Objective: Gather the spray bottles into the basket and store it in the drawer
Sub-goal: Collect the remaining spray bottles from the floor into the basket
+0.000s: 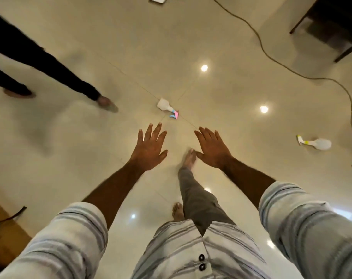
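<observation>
White spray bottle (164, 105), pink-and-blue trigger; white spray bottle (319, 143), yellow collar; cream glossy floor tiles (191, 37); grey-striped white sleeves (74, 234).

Warm indoor light is reflecting off the glossy tiled floor (221, 47) as round glare spots beyond and beside the pink-nozzled spray bottle (167, 108). Left of that bottle, another person's legs (50, 67) are smearing with motion blur. Wide-angle distortion is bending the edges.

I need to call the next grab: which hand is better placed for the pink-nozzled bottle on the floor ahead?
Left, probably. The left hand is open, empty and sits almost directly below the pink-nozzled bottle. The right hand, also open and empty, lies further to the side, nearer the yellow-nozzled bottle.
</observation>
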A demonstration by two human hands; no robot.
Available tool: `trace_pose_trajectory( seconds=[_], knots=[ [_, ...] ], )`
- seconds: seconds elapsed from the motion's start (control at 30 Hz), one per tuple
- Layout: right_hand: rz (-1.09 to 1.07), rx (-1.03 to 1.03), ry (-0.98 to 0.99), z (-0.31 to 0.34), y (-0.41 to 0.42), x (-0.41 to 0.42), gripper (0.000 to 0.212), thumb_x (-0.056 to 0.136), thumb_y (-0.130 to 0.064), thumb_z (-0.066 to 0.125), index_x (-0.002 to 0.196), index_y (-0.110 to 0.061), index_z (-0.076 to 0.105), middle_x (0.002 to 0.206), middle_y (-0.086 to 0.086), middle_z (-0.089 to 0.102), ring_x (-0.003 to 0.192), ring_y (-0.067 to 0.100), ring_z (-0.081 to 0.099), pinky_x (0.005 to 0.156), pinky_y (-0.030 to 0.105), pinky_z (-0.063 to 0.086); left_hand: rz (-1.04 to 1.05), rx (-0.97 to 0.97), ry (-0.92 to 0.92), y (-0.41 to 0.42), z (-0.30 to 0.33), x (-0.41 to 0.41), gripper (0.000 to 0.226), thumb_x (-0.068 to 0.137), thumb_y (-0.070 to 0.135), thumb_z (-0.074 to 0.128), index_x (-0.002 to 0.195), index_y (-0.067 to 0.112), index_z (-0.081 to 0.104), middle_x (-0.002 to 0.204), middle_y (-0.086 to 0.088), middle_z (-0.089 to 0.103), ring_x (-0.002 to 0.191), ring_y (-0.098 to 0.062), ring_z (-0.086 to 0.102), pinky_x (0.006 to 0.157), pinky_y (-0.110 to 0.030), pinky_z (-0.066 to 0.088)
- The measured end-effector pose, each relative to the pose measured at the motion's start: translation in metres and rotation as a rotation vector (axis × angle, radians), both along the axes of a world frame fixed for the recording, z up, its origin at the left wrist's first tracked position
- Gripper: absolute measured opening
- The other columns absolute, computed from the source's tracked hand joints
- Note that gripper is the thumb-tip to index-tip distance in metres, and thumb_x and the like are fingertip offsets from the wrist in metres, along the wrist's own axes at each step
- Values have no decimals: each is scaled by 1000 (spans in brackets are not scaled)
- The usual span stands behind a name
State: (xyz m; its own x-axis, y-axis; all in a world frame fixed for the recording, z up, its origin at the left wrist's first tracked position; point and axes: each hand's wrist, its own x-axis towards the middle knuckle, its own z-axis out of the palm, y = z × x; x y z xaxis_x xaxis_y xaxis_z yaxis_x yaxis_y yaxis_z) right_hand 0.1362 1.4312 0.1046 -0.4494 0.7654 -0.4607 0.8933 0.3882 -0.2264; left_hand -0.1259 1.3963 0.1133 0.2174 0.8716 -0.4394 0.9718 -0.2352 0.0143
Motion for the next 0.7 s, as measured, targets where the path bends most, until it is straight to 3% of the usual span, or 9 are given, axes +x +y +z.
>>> trace_pose_trajectory(
  seconds=[0.17, 0.33, 0.5, 0.7],
  knots=[
    [-73, -95, 51, -70, 110, -33, 76, 98, -45, 52, 157, -11, 17, 166, 13, 14, 153, 33, 14, 125, 52, 13, -1, -77, -39, 120, -55, -25, 63, 100, 48, 40, 153, 16, 28, 169, -12, 3, 155, -39, 5, 120, -58, 18],
    [-145, -171, 60, -173, 209, -59, 73, 97, -42, 54, 155, -10, 23, 164, 15, 19, 151, 33, 21, 123, 46, 22, 36, -161, -70, 238, -149, -42, 57, 100, 39, 46, 150, 15, 33, 168, -12, 9, 154, -37, 13, 119, -54, 27],
    [-291, -264, 123, -283, 272, -87, 68, 95, -36, 58, 150, -10, 30, 155, 13, 33, 137, 35, 38, 109, 46, 40, 41, -225, -64, 317, -263, -62, 56, 97, 34, 52, 147, 15, 36, 165, -12, 18, 148, -34, 28, 112, -51, 38],
    [-493, -442, 162, -447, 333, -126, 63, 95, -28, 58, 149, -9, 31, 146, 14, 40, 128, 35, 45, 103, 45, 44, 376, -327, -241, 405, -432, -90, 61, 93, 26, 61, 147, 13, 36, 157, -12, 29, 131, -39, 47, 105, -50, 43]
  ],
)
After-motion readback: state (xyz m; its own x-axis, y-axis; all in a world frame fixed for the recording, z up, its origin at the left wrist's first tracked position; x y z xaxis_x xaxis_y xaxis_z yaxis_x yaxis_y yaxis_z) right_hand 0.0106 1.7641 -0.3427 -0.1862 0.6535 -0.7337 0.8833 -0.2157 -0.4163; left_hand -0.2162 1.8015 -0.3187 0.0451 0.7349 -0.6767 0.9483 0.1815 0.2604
